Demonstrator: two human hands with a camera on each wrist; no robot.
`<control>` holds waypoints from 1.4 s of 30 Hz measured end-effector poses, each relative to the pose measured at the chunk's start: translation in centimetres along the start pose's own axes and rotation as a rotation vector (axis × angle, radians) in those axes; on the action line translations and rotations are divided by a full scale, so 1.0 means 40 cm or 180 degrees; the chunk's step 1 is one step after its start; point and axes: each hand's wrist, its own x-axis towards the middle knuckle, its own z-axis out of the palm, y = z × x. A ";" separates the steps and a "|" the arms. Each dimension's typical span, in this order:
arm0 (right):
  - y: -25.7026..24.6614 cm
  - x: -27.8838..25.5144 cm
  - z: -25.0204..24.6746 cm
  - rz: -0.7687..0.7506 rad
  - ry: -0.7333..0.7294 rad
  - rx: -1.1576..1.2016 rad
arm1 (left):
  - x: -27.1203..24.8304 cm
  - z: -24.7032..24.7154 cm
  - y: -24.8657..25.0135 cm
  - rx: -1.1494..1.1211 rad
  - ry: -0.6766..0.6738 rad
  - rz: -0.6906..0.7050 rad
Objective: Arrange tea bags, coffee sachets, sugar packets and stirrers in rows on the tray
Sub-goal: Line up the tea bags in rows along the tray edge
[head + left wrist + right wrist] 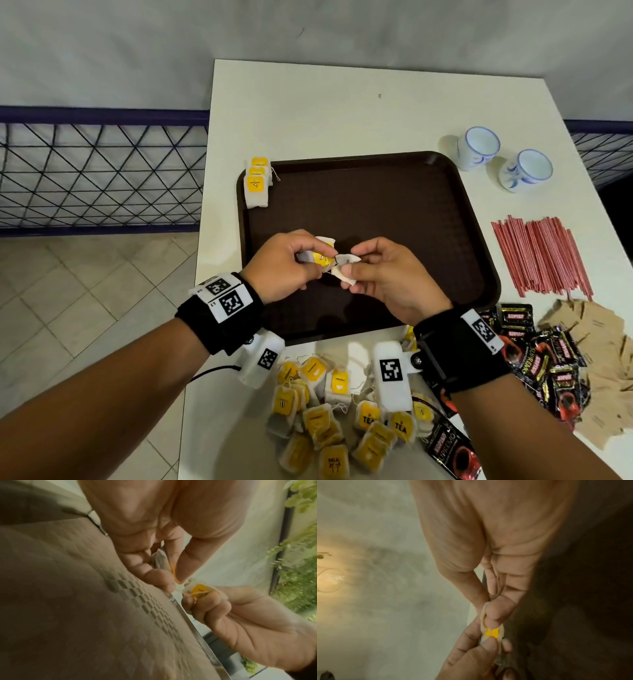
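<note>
Over the middle of the brown tray (376, 205) my two hands meet, each pinching a tea bag. My left hand (305, 255) holds a white tea bag with a yellow tag (320, 256). My right hand (352, 274) pinches a second white tea bag (337, 274), and the two bags touch. The right wrist view shows the yellow tag (491, 633) between both hands' fingertips. Three tea bags (256, 186) lie stacked in the tray's far left corner. Loose tea bags (322, 414) are piled on the table in front of the tray.
Red stirrers (541, 253) lie right of the tray. Black coffee sachets (534, 359) and brown sugar packets (599, 342) are heaped at the near right. Two white cups (479, 147) (527, 169) stand at the far right. The table's left edge (202, 240) drops to a tiled floor.
</note>
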 end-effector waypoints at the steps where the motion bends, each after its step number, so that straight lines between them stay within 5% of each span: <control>1: -0.004 0.001 0.002 0.0048 -0.0010 0.0098 | -0.002 -0.003 -0.003 0.0052 -0.0028 0.0153; 12: -0.016 0.018 0.040 0.0361 -0.0110 0.0345 | -0.018 -0.019 -0.003 0.0231 0.0372 0.0975; 16: -0.011 0.035 0.050 0.0238 0.0028 -0.0205 | -0.017 -0.036 -0.009 0.0308 0.0536 0.0776; 19: 0.000 0.053 0.040 -0.0646 0.0431 -0.1363 | -0.013 -0.057 -0.020 0.0313 0.0645 0.0600; 24: 0.003 0.073 0.083 -0.1337 -0.0209 -0.1823 | -0.005 -0.087 -0.034 0.0269 0.0787 0.0505; 42: -0.075 0.292 0.255 -0.0897 -0.0284 -0.1332 | -0.017 -0.220 -0.073 -0.0913 0.1713 -0.0131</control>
